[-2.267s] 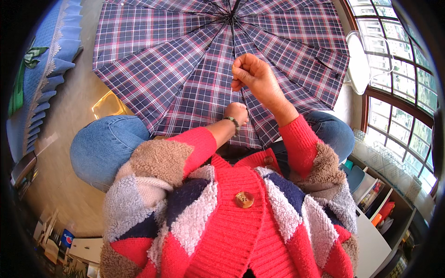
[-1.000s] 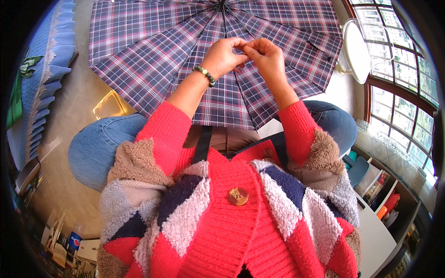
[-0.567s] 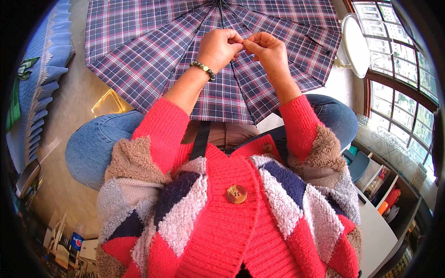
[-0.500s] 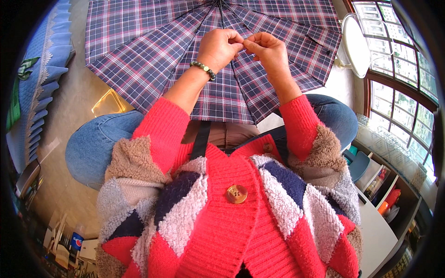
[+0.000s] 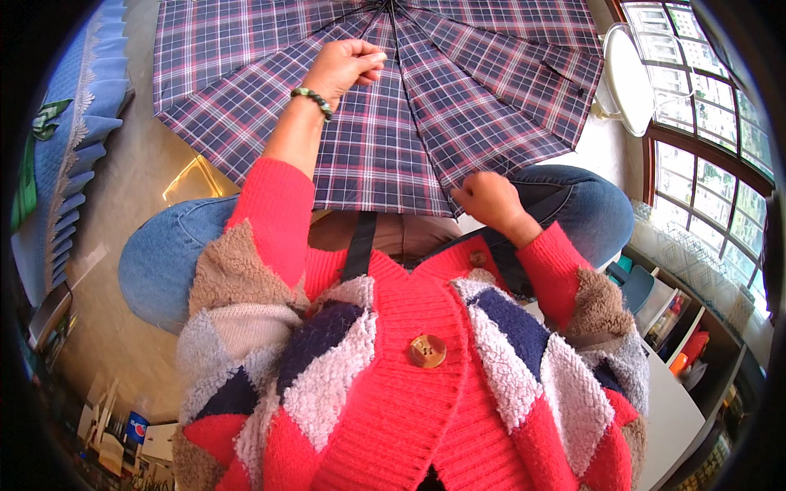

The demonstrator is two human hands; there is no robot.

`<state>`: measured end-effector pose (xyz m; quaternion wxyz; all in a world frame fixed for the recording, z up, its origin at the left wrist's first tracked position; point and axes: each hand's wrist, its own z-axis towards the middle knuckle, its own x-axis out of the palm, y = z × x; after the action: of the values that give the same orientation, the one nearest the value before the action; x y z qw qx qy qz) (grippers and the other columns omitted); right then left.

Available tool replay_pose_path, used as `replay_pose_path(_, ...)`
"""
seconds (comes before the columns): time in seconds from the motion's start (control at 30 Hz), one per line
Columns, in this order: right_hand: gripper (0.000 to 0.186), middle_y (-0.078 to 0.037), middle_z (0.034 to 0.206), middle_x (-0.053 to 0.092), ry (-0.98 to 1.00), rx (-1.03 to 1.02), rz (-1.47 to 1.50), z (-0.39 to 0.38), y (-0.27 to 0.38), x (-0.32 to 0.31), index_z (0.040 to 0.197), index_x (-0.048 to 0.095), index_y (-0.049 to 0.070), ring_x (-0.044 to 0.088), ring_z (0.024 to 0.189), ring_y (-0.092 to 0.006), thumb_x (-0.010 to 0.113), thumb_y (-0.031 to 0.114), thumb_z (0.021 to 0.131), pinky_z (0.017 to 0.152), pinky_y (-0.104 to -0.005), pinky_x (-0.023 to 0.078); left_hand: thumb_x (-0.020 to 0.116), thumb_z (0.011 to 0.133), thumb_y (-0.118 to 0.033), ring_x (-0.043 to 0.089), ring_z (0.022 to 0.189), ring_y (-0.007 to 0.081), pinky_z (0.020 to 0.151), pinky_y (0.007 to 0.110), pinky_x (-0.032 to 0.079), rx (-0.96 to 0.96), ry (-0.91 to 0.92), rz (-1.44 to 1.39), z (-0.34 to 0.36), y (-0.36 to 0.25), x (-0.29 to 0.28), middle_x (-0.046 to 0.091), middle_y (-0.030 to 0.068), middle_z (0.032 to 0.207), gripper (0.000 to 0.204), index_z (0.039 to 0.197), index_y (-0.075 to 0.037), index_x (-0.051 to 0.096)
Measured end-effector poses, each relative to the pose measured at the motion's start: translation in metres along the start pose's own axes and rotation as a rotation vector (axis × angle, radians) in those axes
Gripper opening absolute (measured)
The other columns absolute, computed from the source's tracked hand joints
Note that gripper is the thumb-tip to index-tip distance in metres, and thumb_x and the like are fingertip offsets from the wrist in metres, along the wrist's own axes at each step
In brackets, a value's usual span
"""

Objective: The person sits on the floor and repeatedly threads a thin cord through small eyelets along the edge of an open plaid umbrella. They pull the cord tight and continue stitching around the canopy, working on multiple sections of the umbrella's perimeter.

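Observation:
An opened umbrella [image 5: 360, 139] in navy, red and white plaid lies across my lap, its ribs and inner side facing me. Over its middle, left of the centre shaft, my left hand [image 5: 348, 67] is closed in a pinch; whatever is between thumb and forefinger is too small to make out. My right hand [image 5: 491, 202] is down by the canopy's near edge, fingers curled in, close to a rib's end. What it holds, if anything, is hidden. A dark bead bracelet [image 5: 313, 101] circles my left wrist.
My crossed legs in jeans [image 5: 168, 262] flank the umbrella. A gold-coloured tray-like thing [image 5: 196, 182] lies on the floor at left, beside a blue quilted bed cover [image 5: 78, 139]. At right are a white round-topped stool [image 5: 629, 82], windows, and a shelf unit [image 5: 684, 335].
My hands were together over the canopy and have parted. The left moved left and slightly up; the right came down toward me to the umbrella's near edge. The umbrella barely shifted.

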<state>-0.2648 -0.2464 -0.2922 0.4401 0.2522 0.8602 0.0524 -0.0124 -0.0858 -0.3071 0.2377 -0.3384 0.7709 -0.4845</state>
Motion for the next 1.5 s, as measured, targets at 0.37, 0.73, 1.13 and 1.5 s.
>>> replay_pose_path(0.37,0.010,-0.015,0.076,0.065,-0.142,-0.254,-0.363,-0.012,0.010,0.021,0.080,0.058,0.004,0.066,0.071,-0.0303,0.056,0.009,0.073,0.057,-0.0406,0.052,0.062,0.087,-0.017,0.062,0.070,0.0078,0.064,0.020,0.051,-0.046,0.017,0.002,0.004,0.010,-0.021,0.065,0.0028,0.083,0.014,0.094,-0.004,0.063)
replay_pose_path(0.73,0.017,-0.017,0.088,0.068,-0.026,0.120,-0.185,0.084,0.030,0.045,0.081,0.070,0.005,0.067,0.082,-0.0309,0.058,0.014,0.074,0.069,-0.0403,0.054,0.058,0.085,-0.011,0.064,0.073,0.0097,0.061,0.020,0.049,-0.179,0.241,0.138,0.009,0.073,0.025,0.069,0.0076,0.086,0.008,0.085,-0.003,0.061)
replay_pose_path(1.13,0.018,-0.015,0.094,0.067,0.046,0.098,-0.237,0.114,0.024,0.055,0.090,0.067,0.005,0.066,0.088,-0.0291,0.058,0.014,0.077,0.072,-0.0391,0.054,0.054,0.081,-0.010,0.061,0.072,0.0117,0.065,0.026,0.047,-0.175,0.293,0.355,0.009,0.138,0.054,0.069,0.0098,0.085,0.010,0.077,-0.002,0.057)
replay_pose_path(1.5,0.024,-0.018,0.102,0.065,0.059,0.218,-0.088,0.129,0.016,0.056,0.096,0.063,0.002,0.064,0.095,-0.0321,0.061,0.017,0.077,0.079,-0.0403,0.052,0.056,0.080,-0.011,0.064,0.076,0.0138,0.067,0.028,0.047,-0.203,0.215,0.409,0.010,0.135,0.055,0.070,0.0070,0.084,0.009,0.076,-0.004,0.058)
